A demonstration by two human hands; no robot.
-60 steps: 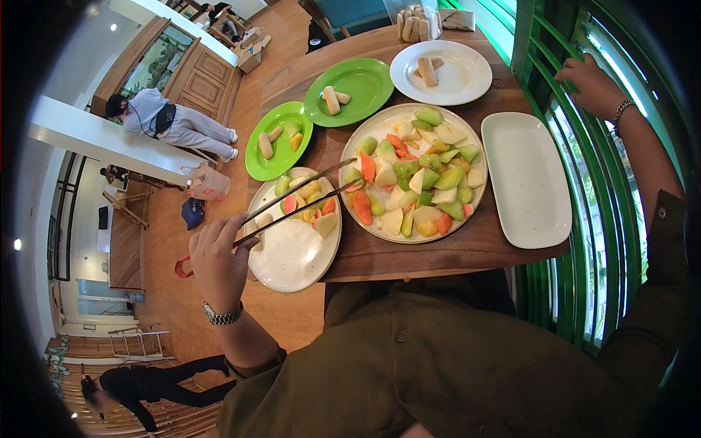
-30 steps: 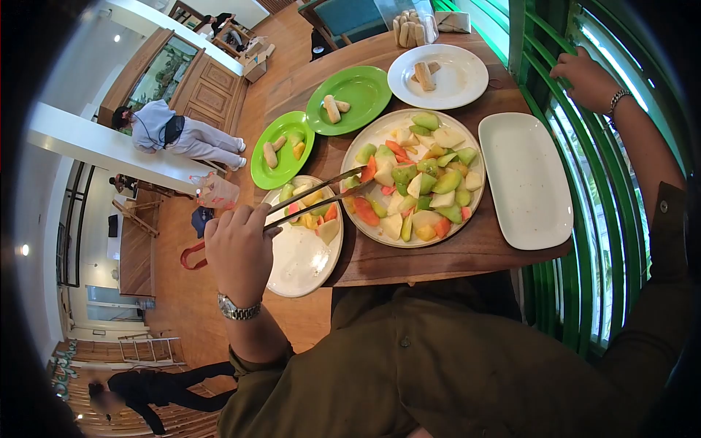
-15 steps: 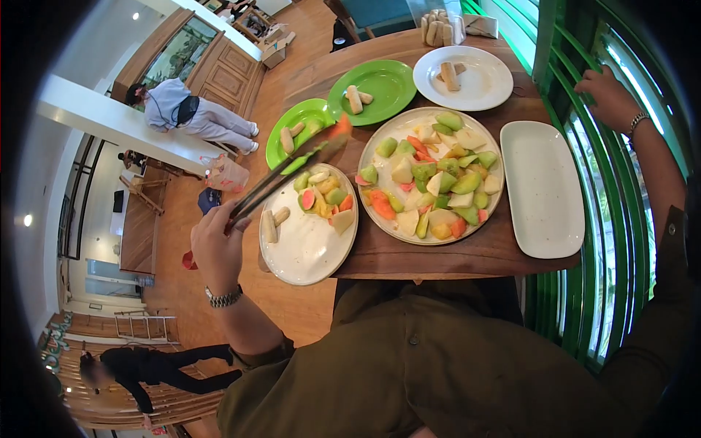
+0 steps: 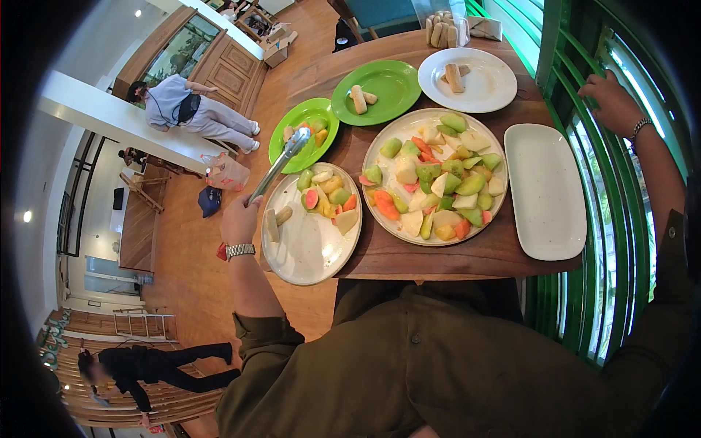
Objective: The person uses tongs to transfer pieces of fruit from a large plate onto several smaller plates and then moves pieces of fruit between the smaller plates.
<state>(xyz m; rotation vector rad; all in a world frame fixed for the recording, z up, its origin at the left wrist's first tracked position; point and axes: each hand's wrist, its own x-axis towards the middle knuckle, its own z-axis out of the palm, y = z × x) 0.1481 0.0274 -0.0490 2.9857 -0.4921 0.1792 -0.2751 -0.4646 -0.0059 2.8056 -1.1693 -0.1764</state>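
My left hand (image 4: pixel 239 219) is closed around metal tongs (image 4: pixel 281 164), whose tips are over the small green plate (image 4: pixel 330 140). That plate holds cut fruit and finger biscuits, partly behind the tongs. Just below the tongs, a white plate (image 4: pixel 296 259) carries fruit pieces (image 4: pixel 332 198) and finger biscuits (image 4: pixel 274 223). To its right, a large round plate (image 4: pixel 387 226) is heaped with mixed cut fruit (image 4: pixel 445 179). Away from the food, my right hand (image 4: pixel 612 102) has its fingers curled on a green window slat (image 4: pixel 577 62).
A larger green plate (image 4: pixel 394 80) and a white plate (image 4: pixel 496 80), each with finger biscuits, stand at the back. A rectangular white dish (image 4: pixel 548 193) sits by the window. Beyond are a biscuit container (image 4: pixel 442 31) and two people, one pale-clothed (image 4: pixel 171 102), one dark-clothed (image 4: pixel 153 372).
The tongs have swung upward over the small green plate. The orange-red fruit piece at their tips is no longer there, and more fruit shows on that plate. My right hand stays at the slats.
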